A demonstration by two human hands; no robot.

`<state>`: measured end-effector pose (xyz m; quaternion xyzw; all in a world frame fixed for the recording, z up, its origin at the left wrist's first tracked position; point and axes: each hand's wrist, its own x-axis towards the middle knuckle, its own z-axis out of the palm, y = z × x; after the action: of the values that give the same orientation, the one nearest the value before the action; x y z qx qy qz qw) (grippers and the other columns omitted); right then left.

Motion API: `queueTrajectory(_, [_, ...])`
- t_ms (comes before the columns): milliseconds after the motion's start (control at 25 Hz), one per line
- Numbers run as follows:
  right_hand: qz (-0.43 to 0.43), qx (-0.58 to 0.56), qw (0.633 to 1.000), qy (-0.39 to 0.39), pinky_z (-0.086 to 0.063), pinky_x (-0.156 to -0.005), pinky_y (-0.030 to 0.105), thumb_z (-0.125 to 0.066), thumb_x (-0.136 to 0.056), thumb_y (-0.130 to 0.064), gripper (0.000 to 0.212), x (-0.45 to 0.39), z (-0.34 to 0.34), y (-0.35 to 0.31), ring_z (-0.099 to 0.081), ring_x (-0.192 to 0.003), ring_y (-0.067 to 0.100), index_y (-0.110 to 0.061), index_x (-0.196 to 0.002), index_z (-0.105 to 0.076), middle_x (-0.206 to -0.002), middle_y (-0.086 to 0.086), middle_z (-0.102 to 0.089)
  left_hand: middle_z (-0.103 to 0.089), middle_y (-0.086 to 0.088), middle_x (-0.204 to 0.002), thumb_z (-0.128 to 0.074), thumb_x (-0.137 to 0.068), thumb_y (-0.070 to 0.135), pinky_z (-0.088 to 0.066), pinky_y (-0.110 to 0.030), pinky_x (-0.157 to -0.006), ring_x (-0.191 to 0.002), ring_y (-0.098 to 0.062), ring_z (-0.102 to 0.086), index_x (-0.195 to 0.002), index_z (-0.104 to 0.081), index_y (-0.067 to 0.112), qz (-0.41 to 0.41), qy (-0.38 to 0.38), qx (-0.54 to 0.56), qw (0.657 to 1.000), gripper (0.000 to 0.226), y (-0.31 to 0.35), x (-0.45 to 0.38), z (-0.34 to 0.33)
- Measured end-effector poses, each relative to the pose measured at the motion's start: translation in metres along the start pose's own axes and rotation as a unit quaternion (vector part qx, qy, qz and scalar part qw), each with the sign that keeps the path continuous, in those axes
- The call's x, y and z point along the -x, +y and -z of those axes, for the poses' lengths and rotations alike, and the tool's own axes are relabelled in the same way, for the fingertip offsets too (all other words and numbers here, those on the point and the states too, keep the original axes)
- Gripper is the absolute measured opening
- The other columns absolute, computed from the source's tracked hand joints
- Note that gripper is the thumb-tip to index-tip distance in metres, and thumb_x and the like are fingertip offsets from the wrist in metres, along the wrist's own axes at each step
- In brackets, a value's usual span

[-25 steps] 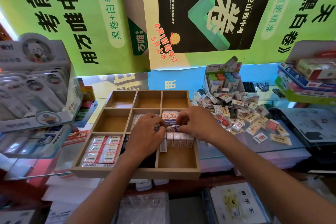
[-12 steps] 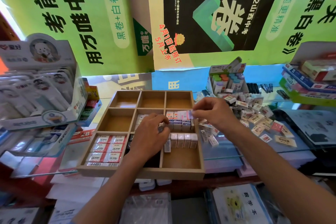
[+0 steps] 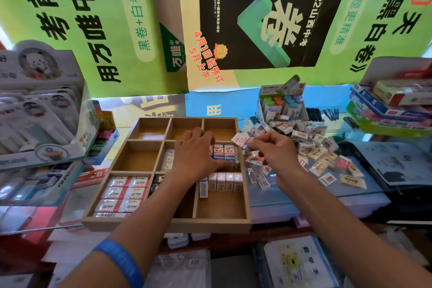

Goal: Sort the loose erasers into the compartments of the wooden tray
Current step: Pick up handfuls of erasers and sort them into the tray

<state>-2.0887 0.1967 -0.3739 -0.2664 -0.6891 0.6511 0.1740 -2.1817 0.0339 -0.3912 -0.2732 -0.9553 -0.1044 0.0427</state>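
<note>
Wooden tray [image 3: 168,225] sitting on the glass counter [image 3: 292,196], used as the landmark for everything here. Left hand [image 3: 196,156] down in the tray's middle compartment, fingers curled over the erasers there, looks like pressing or gripping them but can't tell for sure since the hand hides the contact. Right hand [image 3: 272,151] just off the tray's right edge, fingers pinched on a white eraser [image 3: 239,139] with red print, held tilted right above that edge. Row of blue-and-white erasers [image 3: 224,152] standing upright in the middle compartment, just right of the left hand. Another row of white ones [image 3: 225,181] lined up along the back of the tray's near-right compartment, one more [image 3: 203,188] leaning at the left end of that row. Near-left compartment packed with red-and-white 2B erasers [image 3: 122,194] lying flat. Back three compartments and the mid-left one showing bare wood. Loose pile [image 3: 311,147] scattered on the glass to the right of the tray, some touching each other, a few strays [image 3: 259,177] close by the tray's right wall. Blue band [image 3: 121,262] on the left forearm. Box of colourful markers [image 3: 280,103] behind the pile, past the tray's far-right corner.
</note>
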Motion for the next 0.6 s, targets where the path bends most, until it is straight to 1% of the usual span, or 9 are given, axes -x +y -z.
queueTrajectory(40, [0.008, 0.008, 1.000, -0.001, -0.051, -0.052, 0.017, -0.076, -0.082, -0.006, 0.014, -0.001, -0.002, 0.004, -0.066, -0.072, 0.007, -0.012, -0.075, -0.065, -0.085, 0.004, -0.073, -0.046, 0.001, -0.133, -0.069, -0.070, 0.072, -0.039, -0.041, -0.101, -0.125, -0.022, -0.038, -0.122, -0.049, 0.028, 0.005, 0.002, 0.004, 1.000, 0.070, -0.001, 0.000, -0.003])
queueTrajectory(120, [0.027, 0.037, 0.999, -0.004, -0.061, -0.068, 0.035, -0.077, -0.081, -0.011, 0.010, -0.001, -0.008, 0.014, -0.071, -0.084, 0.017, -0.016, -0.079, -0.069, -0.087, 0.003, -0.074, -0.047, 0.002, -0.132, -0.071, -0.071, 0.069, -0.042, -0.040, -0.099, -0.123, -0.021, -0.039, -0.122, -0.050, 0.029, 0.001, 0.001, 0.020, 1.000, 0.069, -0.003, 0.001, -0.004])
queueTrajectory(160, [0.039, 0.059, 0.997, -0.006, -0.062, -0.072, 0.040, -0.077, -0.082, -0.013, 0.008, 0.001, -0.011, 0.017, -0.071, -0.084, 0.018, -0.019, -0.082, -0.072, -0.087, 0.003, -0.074, -0.048, 0.002, -0.132, -0.072, -0.072, 0.066, -0.042, -0.039, -0.099, -0.123, -0.020, -0.040, -0.123, -0.051, 0.028, -0.002, -0.001, 0.037, 0.999, 0.067, -0.006, 0.002, -0.002])
queueTrajectory(200, [0.054, 0.088, 0.995, -0.007, -0.061, -0.074, 0.038, -0.075, -0.085, -0.014, 0.007, 0.003, -0.015, 0.019, -0.071, -0.084, 0.015, -0.021, -0.086, -0.074, -0.089, 0.003, -0.074, -0.049, 0.003, -0.132, -0.073, -0.075, 0.061, -0.043, -0.038, -0.099, -0.122, -0.019, -0.042, -0.123, -0.052, 0.028, -0.003, 0.000, 0.062, 0.998, 0.062, -0.008, 0.003, 0.001])
queueTrajectory(240, [0.075, 0.120, 0.990, -0.008, -0.060, -0.073, 0.032, -0.072, -0.087, -0.015, 0.008, 0.005, -0.018, 0.021, -0.069, -0.084, 0.011, -0.021, -0.092, -0.076, -0.093, 0.002, -0.074, -0.051, 0.003, -0.131, -0.073, -0.079, 0.055, -0.043, -0.038, -0.100, -0.122, -0.019, -0.044, -0.123, -0.054, 0.026, -0.002, 0.005, 0.091, 0.996, 0.056, -0.011, 0.005, 0.004])
queueTrajectory(360, [0.135, 0.215, 0.967, -0.009, -0.050, -0.065, 0.017, -0.070, -0.090, -0.021, 0.016, 0.007, -0.023, 0.019, -0.065, -0.082, 0.005, -0.017, -0.104, -0.076, -0.097, -0.002, -0.073, -0.058, 0.004, -0.125, -0.069, -0.088, 0.036, -0.042, -0.036, -0.102, -0.119, -0.017, -0.049, -0.114, -0.061, 0.025, 0.001, 0.047, 0.147, 0.988, 0.029, -0.024, 0.017, 0.012])
queueTrajectory(440, [0.160, 0.288, 0.944, -0.027, -0.049, -0.066, 0.020, -0.076, -0.083, -0.026, 0.023, 0.004, -0.022, 0.016, -0.064, -0.080, 0.007, -0.020, -0.105, -0.074, -0.092, -0.006, -0.071, -0.063, 0.005, -0.117, -0.067, -0.091, 0.028, -0.047, -0.038, -0.099, -0.111, -0.015, -0.054, -0.109, -0.065, 0.023, 0.008, 0.086, 0.166, 0.982, 0.019, -0.032, 0.030, 0.015])
queueTrajectory(520, [0.185, 0.371, 0.909, -0.033, -0.054, -0.074, 0.028, -0.078, -0.080, -0.029, 0.028, 0.002, -0.023, 0.013, -0.065, -0.085, 0.013, -0.023, -0.106, -0.072, -0.092, -0.006, -0.070, -0.067, 0.004, -0.112, -0.067, -0.091, 0.023, -0.049, -0.038, -0.096, -0.104, -0.011, -0.055, -0.104, -0.067, 0.022, 0.007, 0.104, 0.173, 0.979, 0.014, -0.038, 0.045, 0.015])
queueTrajectory(600, [0.216, 0.399, 0.891, -0.004, -0.057, -0.075, 0.034, -0.074, -0.083, -0.034, 0.022, 0.004, -0.024, 0.010, -0.066, -0.084, 0.014, -0.023, -0.101, -0.071, -0.091, -0.005, -0.072, -0.068, 0.005, -0.108, -0.067, -0.090, 0.019, -0.050, -0.040, -0.093, -0.102, -0.009, -0.055, -0.099, -0.068, 0.022, -0.023, 0.114, 0.166, 0.979, 0.010, -0.041, 0.062, 0.012])
